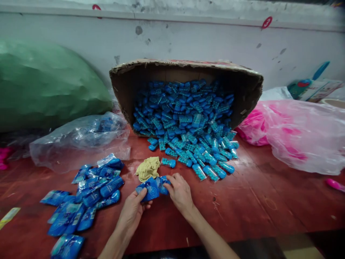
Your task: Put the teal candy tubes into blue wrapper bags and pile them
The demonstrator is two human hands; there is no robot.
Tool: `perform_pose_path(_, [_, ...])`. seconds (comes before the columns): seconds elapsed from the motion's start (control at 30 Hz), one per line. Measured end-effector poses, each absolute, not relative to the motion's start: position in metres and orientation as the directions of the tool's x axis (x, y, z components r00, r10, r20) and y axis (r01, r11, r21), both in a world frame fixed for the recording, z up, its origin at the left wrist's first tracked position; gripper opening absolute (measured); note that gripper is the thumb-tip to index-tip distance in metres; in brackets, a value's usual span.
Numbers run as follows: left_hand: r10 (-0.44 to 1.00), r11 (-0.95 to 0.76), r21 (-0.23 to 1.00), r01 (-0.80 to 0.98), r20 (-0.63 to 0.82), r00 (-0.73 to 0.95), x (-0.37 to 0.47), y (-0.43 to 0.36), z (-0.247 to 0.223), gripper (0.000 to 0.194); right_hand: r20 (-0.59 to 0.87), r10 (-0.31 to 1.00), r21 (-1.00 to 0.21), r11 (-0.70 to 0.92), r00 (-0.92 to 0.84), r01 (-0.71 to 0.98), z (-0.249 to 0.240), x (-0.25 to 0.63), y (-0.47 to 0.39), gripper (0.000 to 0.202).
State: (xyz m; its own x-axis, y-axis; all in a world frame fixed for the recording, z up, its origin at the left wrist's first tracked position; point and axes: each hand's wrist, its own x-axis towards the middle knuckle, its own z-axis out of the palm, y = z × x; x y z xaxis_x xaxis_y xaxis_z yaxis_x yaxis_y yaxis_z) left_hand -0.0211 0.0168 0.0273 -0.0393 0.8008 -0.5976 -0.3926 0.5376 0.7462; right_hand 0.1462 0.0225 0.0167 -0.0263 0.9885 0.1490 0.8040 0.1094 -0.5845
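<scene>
My left hand pinches a blue printed packet low in the middle of the view. My right hand grips the right end of blue packaging at the same spot; whether this is one packet or two overlapping ones I cannot tell. Just behind the hands lies a crumpled yellow cloth, with one small clear container with a blue cap beside it. Many such containers spill from a cardboard box lying on its side. Left of my left hand is a loose pile of blue packets.
The red table carries a clear plastic bag at left and a pink-filled bag at right. A large green sack stands at the back left. A yellow strip lies far left, a pink object far right.
</scene>
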Motion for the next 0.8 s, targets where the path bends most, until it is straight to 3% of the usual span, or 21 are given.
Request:
perform_pose_path(0.13, [0.833, 0.523, 0.782, -0.338, -0.553, 0.009, -0.006, 0.024, 0.025, 0.034, 0.068, 0.997, -0.889, 0.043, 0.040, 0.456, 0.027, 0.148, 0.029, 0.030])
perform_pose_path(0.23, [0.851, 0.509, 0.830, -0.228, -0.525, -0.008, 0.003, 0.031, 0.016, 0.035, -0.022, 0.998, -0.951, -0.003, -0.059, 0.308, 0.025, 0.145, 0.033, 0.020])
perform_pose_path(0.47, [0.830, 0.558, 0.811, -0.177, -0.546, 0.116, -0.009, 0.027, 0.013, 0.033, -0.080, 0.992, -0.722, -0.128, 0.101, 0.680, 0.017, 0.142, 0.032, 0.021])
perform_pose_path(0.63, [0.817, 0.563, 0.801, -0.205, -0.577, -0.011, -0.028, 0.020, 0.024, 0.032, -0.108, 0.994, -0.533, -0.071, 0.016, 0.843, 0.023, 0.145, 0.025, 0.014])
perform_pose_path(0.7, [0.823, 0.538, 0.803, -0.255, -0.566, -0.047, -0.026, 0.020, 0.028, 0.034, -0.082, 0.996, -0.477, -0.074, 0.039, 0.876, 0.028, 0.146, 0.021, 0.027])
perform_pose_path(0.77, [0.829, 0.527, 0.798, -0.293, -0.559, -0.030, -0.020, 0.022, 0.030, 0.036, -0.009, 0.994, -0.489, -0.100, 0.109, 0.866, 0.032, 0.147, 0.019, 0.038])
perform_pose_path(0.8, [0.832, 0.527, 0.795, -0.301, -0.554, -0.005, -0.016, 0.024, 0.030, 0.036, 0.024, 0.990, -0.558, -0.101, 0.138, 0.824, 0.034, 0.147, 0.018, 0.040])
